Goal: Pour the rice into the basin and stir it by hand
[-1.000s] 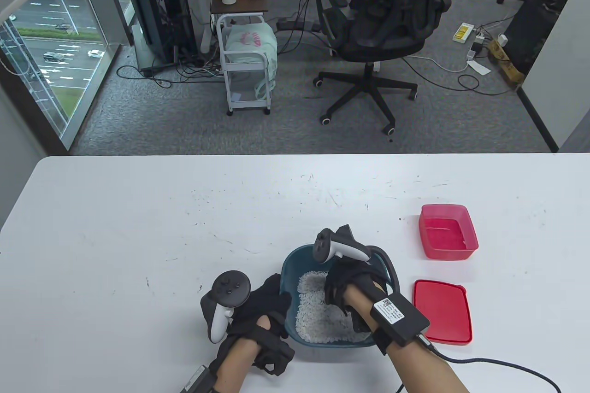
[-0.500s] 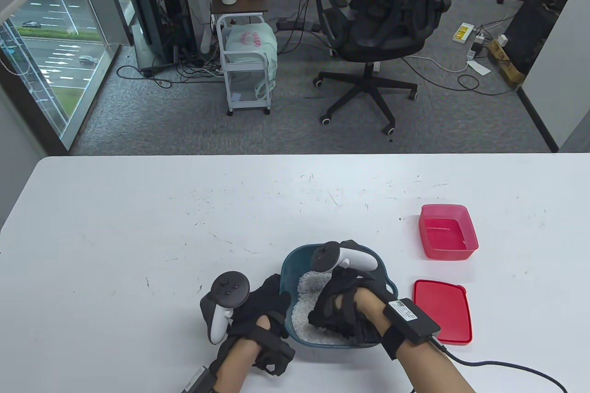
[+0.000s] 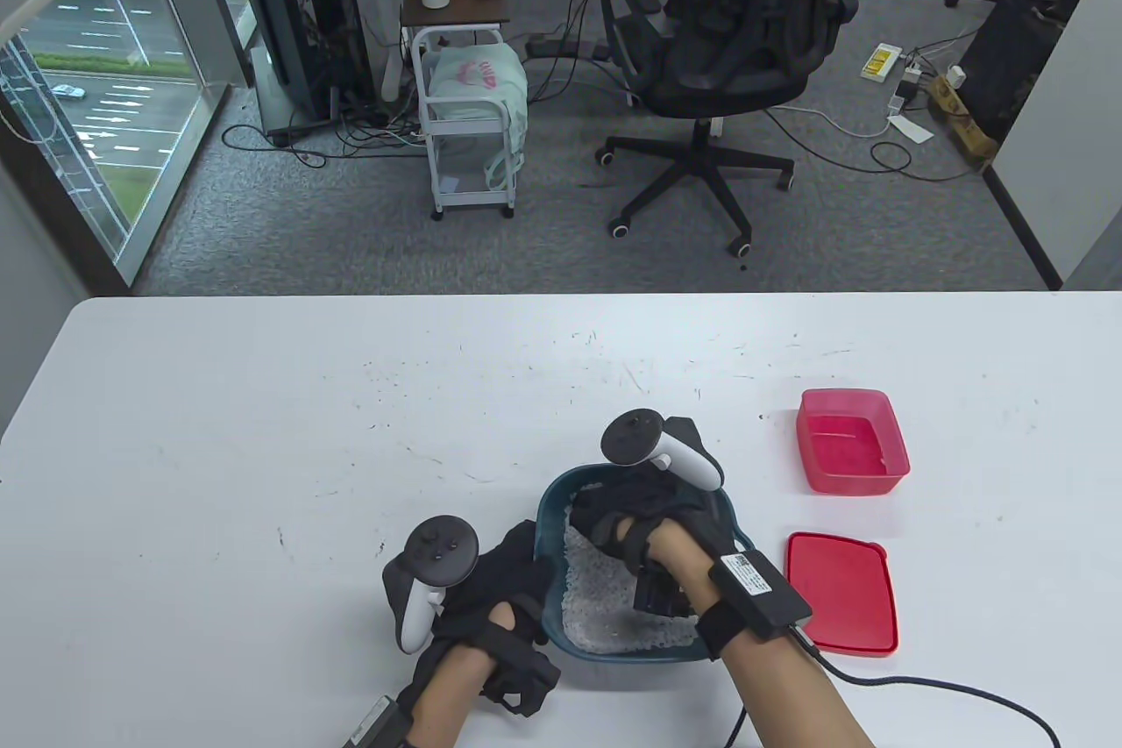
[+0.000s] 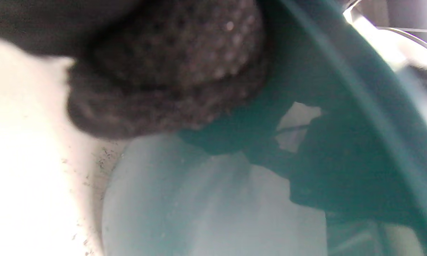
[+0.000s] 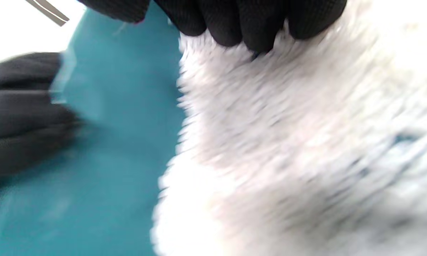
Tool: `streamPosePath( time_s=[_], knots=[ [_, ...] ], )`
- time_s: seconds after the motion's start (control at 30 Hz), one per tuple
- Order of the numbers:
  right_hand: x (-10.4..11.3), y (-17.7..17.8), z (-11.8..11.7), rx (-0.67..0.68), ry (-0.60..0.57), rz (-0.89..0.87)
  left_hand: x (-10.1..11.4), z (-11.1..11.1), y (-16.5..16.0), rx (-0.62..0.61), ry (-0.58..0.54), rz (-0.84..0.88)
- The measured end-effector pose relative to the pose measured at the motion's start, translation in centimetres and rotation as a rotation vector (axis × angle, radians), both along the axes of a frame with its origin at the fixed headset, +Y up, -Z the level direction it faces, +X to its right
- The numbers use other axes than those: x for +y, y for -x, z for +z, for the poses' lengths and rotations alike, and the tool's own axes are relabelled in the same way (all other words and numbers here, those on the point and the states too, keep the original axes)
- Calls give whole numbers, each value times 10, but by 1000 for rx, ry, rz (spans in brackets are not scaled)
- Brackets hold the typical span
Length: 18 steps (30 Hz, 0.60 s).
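Table view shows the basin near the tabletop's front edge with the rice inside. Grains could spill over the rim if the stirring sweeps too hard. The right hand digs loosely curled fingers into the rice, gripping nothing. The left hand grips the basin's left rim.

Beyond the white table, grey carpet holds a black office chair, a white cart and a floor-level window.

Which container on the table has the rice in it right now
The teal basin, with the right hand in its rice. The red box looks nearly empty.
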State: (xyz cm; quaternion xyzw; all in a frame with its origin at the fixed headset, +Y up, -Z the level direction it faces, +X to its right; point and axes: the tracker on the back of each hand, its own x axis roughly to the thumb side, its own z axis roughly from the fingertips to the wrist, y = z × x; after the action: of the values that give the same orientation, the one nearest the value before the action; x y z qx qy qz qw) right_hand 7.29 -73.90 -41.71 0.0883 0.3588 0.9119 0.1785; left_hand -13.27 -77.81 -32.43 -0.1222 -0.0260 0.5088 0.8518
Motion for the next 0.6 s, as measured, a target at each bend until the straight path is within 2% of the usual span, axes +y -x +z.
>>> streamPosePath(
  time_s=[0.1, 0.2, 0.4, 0.5, 0.6],
  knots=[
    [-1, -4, 3, 43, -34, 238, 0, 0, 0, 5, 3, -1],
    [-5, -7, 11, 64, -6, 402, -1, 1, 1, 22, 17, 13],
    [-18, -2, 31, 147, 125, 559, -1, 1, 1, 31, 20, 18],
    [-26, 3, 40, 195, 205, 520, -1, 1, 1, 35, 24, 22],
    [-25, 7, 44, 264, 290, 260, -1, 1, 1, 37, 26, 23]
  ],
)
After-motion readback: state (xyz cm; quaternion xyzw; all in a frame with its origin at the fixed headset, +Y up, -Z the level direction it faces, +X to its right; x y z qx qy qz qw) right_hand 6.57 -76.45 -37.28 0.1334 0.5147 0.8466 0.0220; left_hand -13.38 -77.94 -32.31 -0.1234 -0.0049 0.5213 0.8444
